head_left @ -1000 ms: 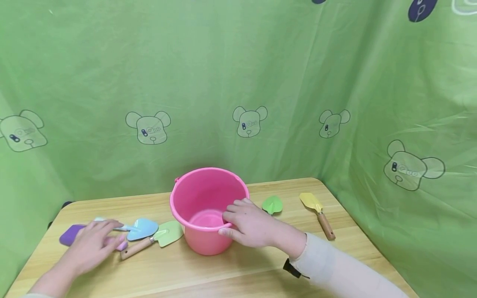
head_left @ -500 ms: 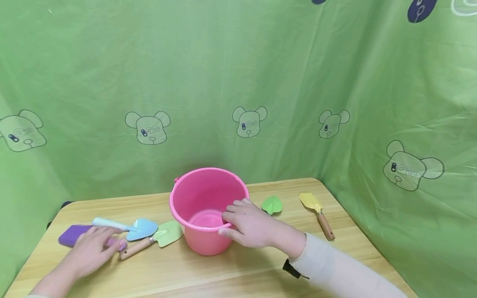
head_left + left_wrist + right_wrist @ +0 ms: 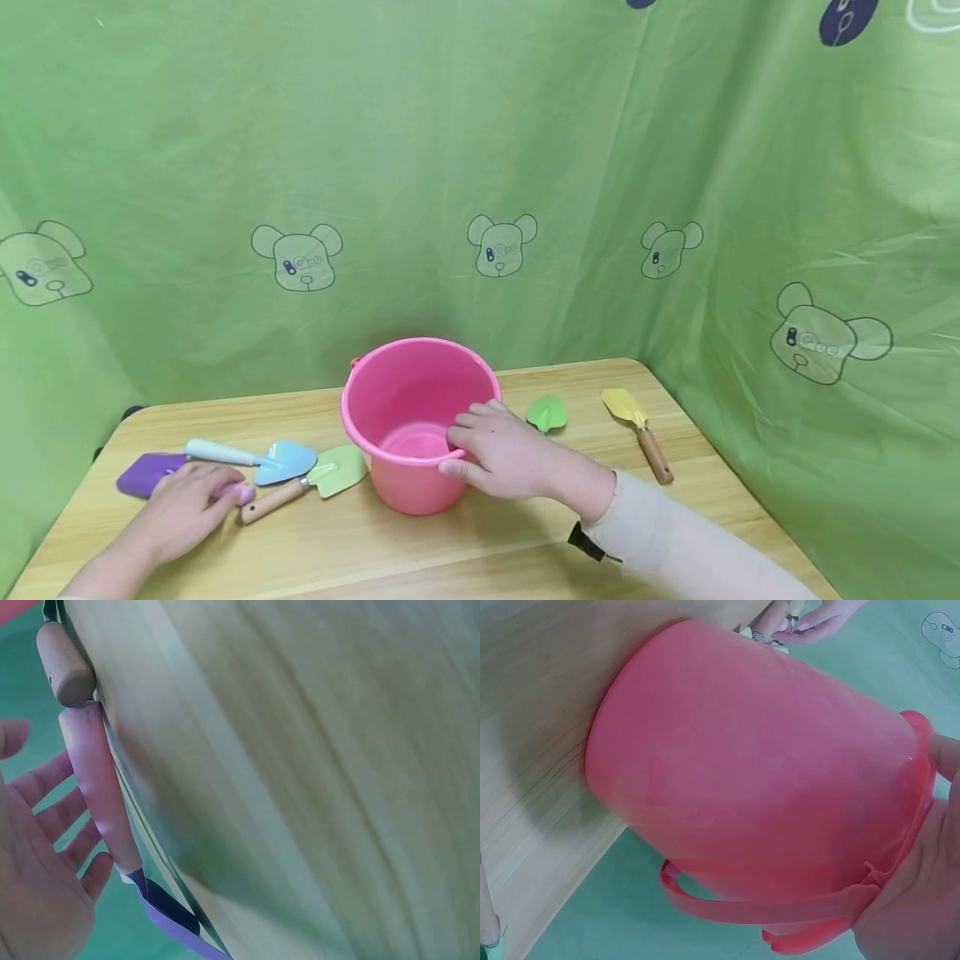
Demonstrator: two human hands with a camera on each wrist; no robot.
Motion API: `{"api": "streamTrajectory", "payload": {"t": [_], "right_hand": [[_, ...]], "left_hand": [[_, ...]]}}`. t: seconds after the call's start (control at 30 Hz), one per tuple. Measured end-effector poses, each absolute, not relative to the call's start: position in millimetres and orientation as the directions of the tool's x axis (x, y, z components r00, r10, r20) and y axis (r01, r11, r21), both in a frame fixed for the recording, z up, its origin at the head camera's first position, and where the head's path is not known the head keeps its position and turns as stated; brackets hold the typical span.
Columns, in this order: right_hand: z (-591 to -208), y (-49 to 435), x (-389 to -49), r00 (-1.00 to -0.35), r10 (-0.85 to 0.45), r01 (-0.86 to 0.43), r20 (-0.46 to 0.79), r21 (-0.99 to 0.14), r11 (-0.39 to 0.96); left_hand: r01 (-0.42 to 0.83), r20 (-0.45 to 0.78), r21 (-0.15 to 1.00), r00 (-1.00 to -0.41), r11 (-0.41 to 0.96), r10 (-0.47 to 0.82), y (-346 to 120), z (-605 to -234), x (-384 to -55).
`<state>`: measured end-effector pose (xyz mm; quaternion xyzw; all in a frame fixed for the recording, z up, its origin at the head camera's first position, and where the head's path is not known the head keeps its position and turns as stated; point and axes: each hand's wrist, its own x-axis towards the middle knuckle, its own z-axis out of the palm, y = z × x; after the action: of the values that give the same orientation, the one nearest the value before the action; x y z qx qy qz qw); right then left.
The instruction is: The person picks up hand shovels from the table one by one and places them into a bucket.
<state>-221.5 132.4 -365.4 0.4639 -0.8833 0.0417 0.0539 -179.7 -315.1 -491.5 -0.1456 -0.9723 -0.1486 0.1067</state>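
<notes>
A pink bucket (image 3: 414, 483) stands upright near the middle of the table. My right hand (image 3: 506, 454) grips its near right rim, fingers inside and thumb outside; the right wrist view shows the bucket's wall and carry handle (image 3: 765, 909) up close. At the left lies a purple trowel (image 3: 148, 475) with a pinkish handle (image 3: 101, 784). My left hand (image 3: 183, 504) is over that handle and partly hides it. In the left wrist view its loosely spread fingers reach along the handle while the thumb stands apart from it.
Beside the purple trowel lie a light blue trowel (image 3: 285, 462) and a pale green trowel (image 3: 337, 471) with a wooden handle. Right of the bucket are a green trowel (image 3: 547, 412), partly hidden, and a yellow trowel (image 3: 626, 406). A green curtain (image 3: 405, 167) surrounds the table (image 3: 337, 558).
My left hand has drawn slightly back toward me, uncovering the light blue trowel's handle, and its fingers have come over the purple trowel's handle. My right hand and the bucket have stayed put.
</notes>
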Motion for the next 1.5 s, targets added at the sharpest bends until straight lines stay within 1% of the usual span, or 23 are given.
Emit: {"api": "streamTrajectory", "payload": {"t": [0.27,0.7,1.03,1.5], "right_hand": [[-365.6,132.9,-220.6,-0.563,-0.814,-0.824,0.139,-0.016,0.567],[-365.0,133.1,-219.5,-0.569,-0.811,-0.821,0.134,-0.031,0.57],[-363.9,132.7,-220.5,-0.566,-0.813,-0.822,0.139,-0.023,0.569],[-366.5,133.1,-221.8,-0.554,-0.819,-0.83,0.147,-0.019,0.558]], "left_hand": [[0.305,0.228,0.276,-0.942,0.912,0.246,-312.8,-489.4,-179.4],[0.336,0.262,0.225,-0.925,0.915,0.275,-309.2,-490.1,-179.6],[0.32,0.238,0.212,-0.933,0.924,0.269,-312.5,-496.3,-185.8],[0.338,0.265,0.206,-0.923,0.918,0.281,-316.1,-495.5,-186.7]]}}
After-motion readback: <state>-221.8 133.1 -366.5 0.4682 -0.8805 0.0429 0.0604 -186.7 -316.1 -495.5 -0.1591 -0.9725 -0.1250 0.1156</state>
